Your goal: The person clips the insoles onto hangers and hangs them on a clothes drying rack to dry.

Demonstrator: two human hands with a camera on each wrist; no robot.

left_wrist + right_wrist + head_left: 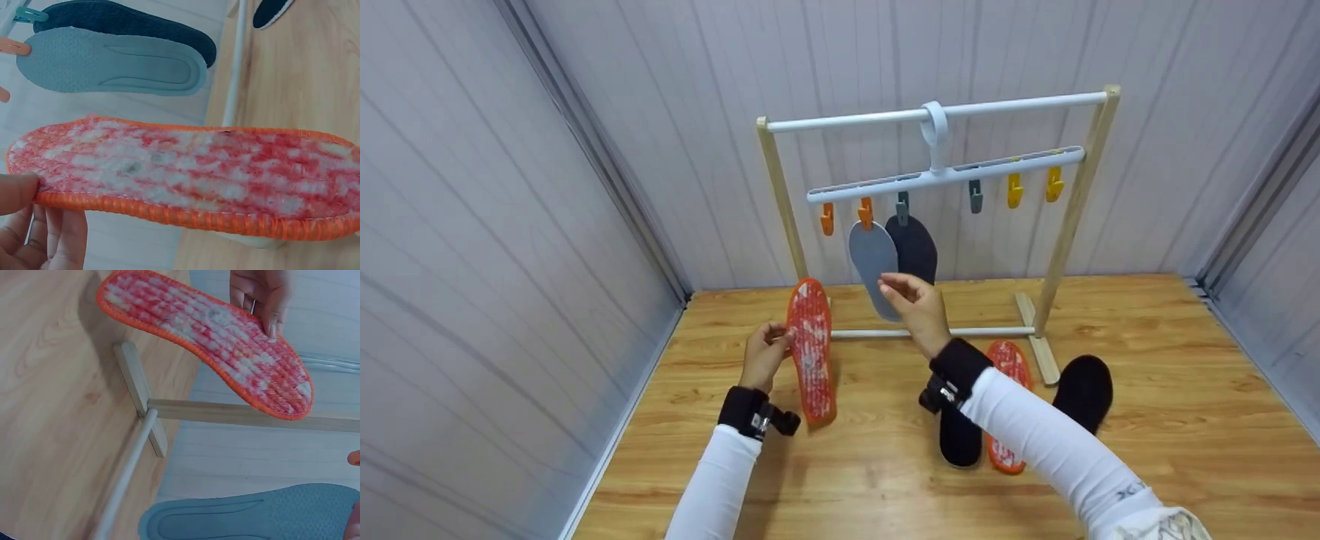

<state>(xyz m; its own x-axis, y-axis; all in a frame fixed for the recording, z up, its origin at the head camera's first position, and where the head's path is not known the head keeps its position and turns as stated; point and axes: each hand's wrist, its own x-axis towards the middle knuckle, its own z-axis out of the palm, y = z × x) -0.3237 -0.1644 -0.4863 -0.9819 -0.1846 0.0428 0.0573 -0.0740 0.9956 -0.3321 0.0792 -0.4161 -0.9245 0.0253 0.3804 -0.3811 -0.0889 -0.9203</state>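
My left hand [765, 354] pinches a red-and-white insole [811, 352] with an orange stitched edge by its side, thumb on the patterned face in the left wrist view. The insole is held upright left of the hanging pair. My right hand [916, 306] is in front of a grey insole [873, 259], fingers loosely bent and nothing held. That grey insole hangs from an orange clip [866, 214]. Behind it a dark insole [916, 244] hangs from a grey clip [902, 210]. Only a fingertip of the right hand shows in the right wrist view.
A white hanger bar [990, 166] with several clips hangs on a wood-and-white rack [847, 120]. A black insole [1086, 390], another black insole [960, 439] and a second red insole [1009, 360] lie on the wooden surface [877, 480], partly behind my right arm.
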